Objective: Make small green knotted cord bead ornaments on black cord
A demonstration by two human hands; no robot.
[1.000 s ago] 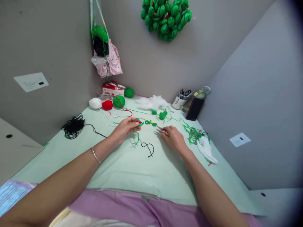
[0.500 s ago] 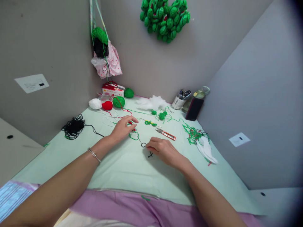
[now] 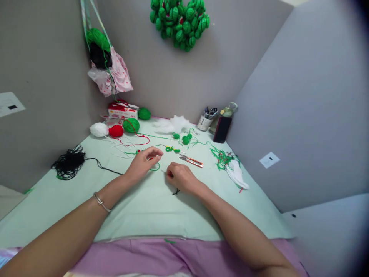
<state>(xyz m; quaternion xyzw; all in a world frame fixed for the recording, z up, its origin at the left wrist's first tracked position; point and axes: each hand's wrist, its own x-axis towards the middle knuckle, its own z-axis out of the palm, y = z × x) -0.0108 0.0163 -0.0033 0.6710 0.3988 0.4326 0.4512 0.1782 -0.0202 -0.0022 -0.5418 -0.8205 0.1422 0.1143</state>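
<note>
Two bare hands rest low on the pale green cloth-covered surface, both on the nearer side of the red-handled metal thread snips, which lie flat with nothing touching them. The right hand sits just beside the snips, toward the person, knuckles up. Its fingers are curled into a loose fist, gripping a thin black yarn strand. The strand's free end shows as a small cross on the surface, touching the heel of that hand on the side away from the snips.

The left hand lies further left of the snips, near the right hand but apart from it, palm down. A thin silver bangle circles its forearm. Its fingers are pinched together on a small green and red crocheted piece, mostly hidden beneath them. A loop of green yarn trails from the piece into the gap between the hands. Both forearms reach in over a band of purple cloth.

Just beyond the snips lies a small bright green crocheted ring. Further beyond, by the grey wall, are a puff of white stuffing and a jar of tools. Far left of the snips sits a tangle of black yarn. Beyond it to the left are a white yarn ball, a red yarn ball and a green yarn ball. Right of the snips lies a heap of green yarn scraps.
</note>
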